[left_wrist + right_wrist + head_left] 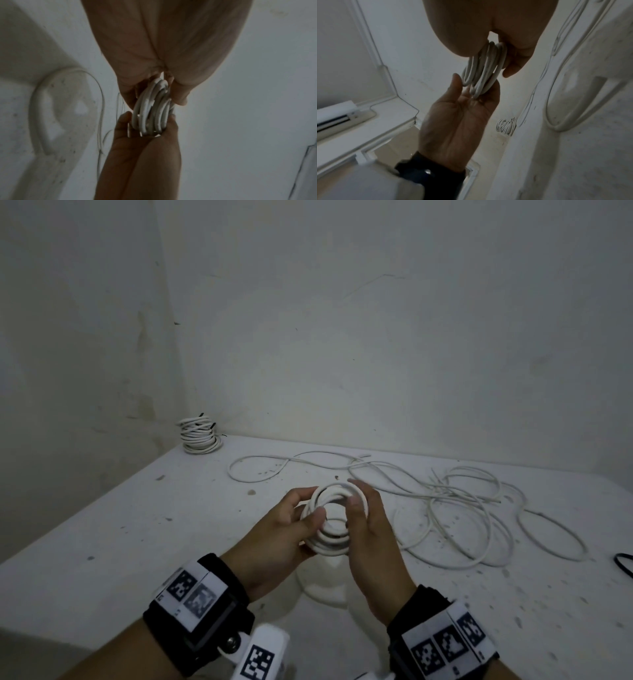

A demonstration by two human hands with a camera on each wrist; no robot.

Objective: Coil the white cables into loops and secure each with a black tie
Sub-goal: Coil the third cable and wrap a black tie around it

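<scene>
A coil of white cable is held upright above the table between both hands. My left hand grips its left side, thumb across the front and fingers behind. My right hand pinches the right side, thumb on the front of the loops. The left wrist view shows the coil edge-on, with several turns pressed together between the two hands. It looks the same in the right wrist view. No tie shows on it. A black tie lies at the table's right edge.
Loose white cables sprawl over the right half of the white table. A stack of coiled cables stands in the back left corner against the wall. A white rounded object lies under my hands.
</scene>
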